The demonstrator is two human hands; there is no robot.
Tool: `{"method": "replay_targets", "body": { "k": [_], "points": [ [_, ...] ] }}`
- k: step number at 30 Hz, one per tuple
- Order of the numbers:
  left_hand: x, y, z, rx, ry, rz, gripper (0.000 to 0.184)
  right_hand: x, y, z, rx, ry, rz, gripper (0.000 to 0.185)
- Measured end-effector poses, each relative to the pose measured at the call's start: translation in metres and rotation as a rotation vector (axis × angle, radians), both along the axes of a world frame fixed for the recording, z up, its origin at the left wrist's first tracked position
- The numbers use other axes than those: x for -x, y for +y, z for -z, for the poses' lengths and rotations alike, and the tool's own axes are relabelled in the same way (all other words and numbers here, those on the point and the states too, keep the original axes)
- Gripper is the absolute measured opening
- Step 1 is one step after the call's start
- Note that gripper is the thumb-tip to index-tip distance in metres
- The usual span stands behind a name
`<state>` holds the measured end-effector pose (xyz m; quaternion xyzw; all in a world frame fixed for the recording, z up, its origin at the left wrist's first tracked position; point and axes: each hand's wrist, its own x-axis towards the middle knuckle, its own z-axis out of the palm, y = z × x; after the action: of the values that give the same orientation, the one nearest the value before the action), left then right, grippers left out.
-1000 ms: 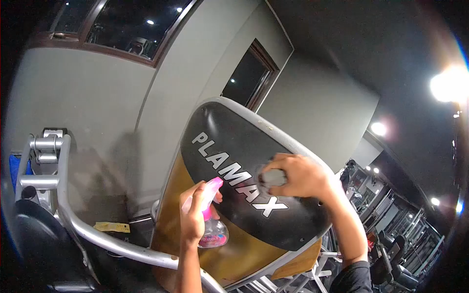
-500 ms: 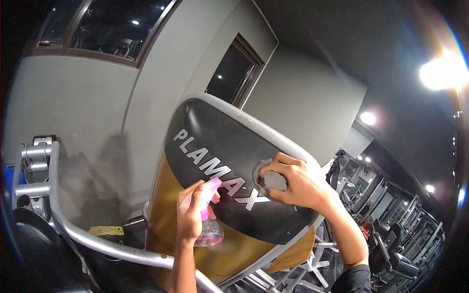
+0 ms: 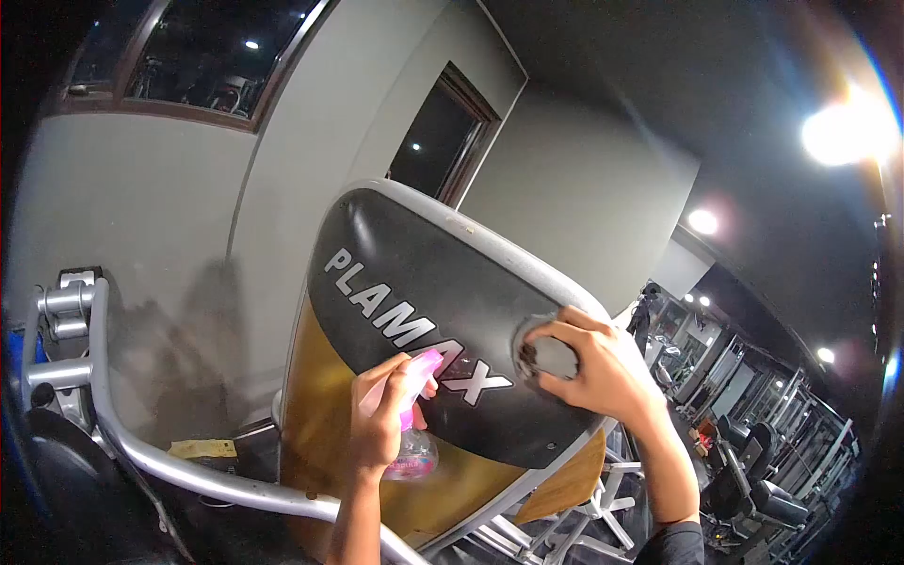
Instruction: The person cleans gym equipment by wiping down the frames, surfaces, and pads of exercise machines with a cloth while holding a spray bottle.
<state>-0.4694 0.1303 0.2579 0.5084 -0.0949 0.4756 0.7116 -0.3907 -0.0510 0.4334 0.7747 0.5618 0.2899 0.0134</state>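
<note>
**Your left hand grips a pink-topped spray bottle while your right holds a grey pad to the PLAMAX panel**

Your left hand (image 3: 381, 410) is wrapped around the neck and trigger head of the spray bottle (image 3: 412, 457). The bottle stands roughly upright in your grasp, with its clear, rounded body below your fingers and its pink nozzle pointing up and to the right. In the view, the nozzle overlaps the white PLAMAX lettering (image 3: 403, 326); you cannot tell from here whether it touches the surface.

Your right hand (image 3: 607, 367) has its thumb and fingers curled around a rounded grey pad (image 3: 557, 358), whose exact material is hard to make out. The pad lies against the black upper part of the panel (image 3: 471, 320), to the right of the letter X and near the panel's light rim.

Below the black area, the panel turns gold. A silver tubular frame (image 3: 221, 485) curves in front of its lower left side, and a yellow paper (image 3: 202, 449) lies low beside the grey wall (image 3: 141, 188). Off to your right, gym machines (image 3: 753, 452) stand well apart from you.
</note>
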Motion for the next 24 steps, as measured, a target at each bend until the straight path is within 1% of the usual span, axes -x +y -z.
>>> {"method": "replay_targets", "body": {
  "k": [1,3,4,5,7,8,9,11,12,13,15,17,19,22,23,24],
  "points": [
    [-0.001,-0.001,-0.001,0.016,-0.009,0.006,0.045,-0.001,-0.006,-0.004,0.002,0.001,0.003,0.038],
    [-0.002,-0.004,-0.001,0.032,-0.016,0.019,0.044,-0.004,-0.017,-0.016,-0.090,-0.044,0.100,0.037],
    [-0.003,-0.005,0.000,0.025,-0.006,0.022,0.044,-0.010,-0.017,-0.021,-0.187,-0.076,0.100,0.036],
    [-0.004,-0.006,0.000,0.015,0.004,0.023,0.044,-0.016,-0.014,-0.025,-0.245,-0.048,0.144,0.036],
    [-0.003,-0.010,-0.003,0.011,0.012,0.043,0.043,-0.028,-0.005,-0.017,-0.347,-0.135,0.037,0.036],
    [-0.003,-0.012,-0.004,0.009,0.019,0.059,0.043,-0.034,-0.001,-0.010,-0.327,-0.228,-0.013,0.038],
    [-0.005,-0.014,-0.004,0.006,0.021,0.064,0.043,-0.033,0.000,-0.002,-0.305,-0.250,-0.005,0.038],
    [-0.008,-0.019,-0.006,-0.034,0.047,0.025,0.047,-0.022,-0.008,0.009,-0.301,-0.204,-0.001,0.040],
    [-0.009,-0.021,-0.006,-0.035,0.049,0.028,0.047,-0.025,-0.016,0.011,-0.310,-0.099,-0.060,0.040],
    [-0.010,-0.022,-0.006,-0.035,0.050,0.044,0.047,-0.021,-0.026,0.013,-0.312,-0.098,-0.056,0.040],
    [-0.011,-0.024,-0.006,-0.038,0.050,0.060,0.047,-0.005,-0.047,0.013,-0.229,0.080,0.094,0.038],
    [-0.013,-0.023,-0.006,-0.057,0.029,0.086,0.048,-0.005,-0.067,0.010,-0.255,0.061,0.169,0.034],
    [-0.013,-0.022,-0.004,-0.061,0.009,0.094,0.049,-0.011,-0.077,0.006,-0.320,0.031,0.168,0.034],
    [-0.015,-0.024,-0.004,-0.075,-0.003,0.110,0.051,-0.023,-0.062,0.016,-0.460,-0.078,0.050,0.036],
    [-0.016,-0.026,-0.005,-0.081,0.000,0.115,0.052,-0.022,-0.054,0.019,-0.471,-0.060,0.052,0.038],
    [-0.015,-0.028,-0.007,-0.087,0.016,0.101,0.053,-0.027,-0.047,0.025,-0.481,-0.104,0.027,0.038]
  ]
}}
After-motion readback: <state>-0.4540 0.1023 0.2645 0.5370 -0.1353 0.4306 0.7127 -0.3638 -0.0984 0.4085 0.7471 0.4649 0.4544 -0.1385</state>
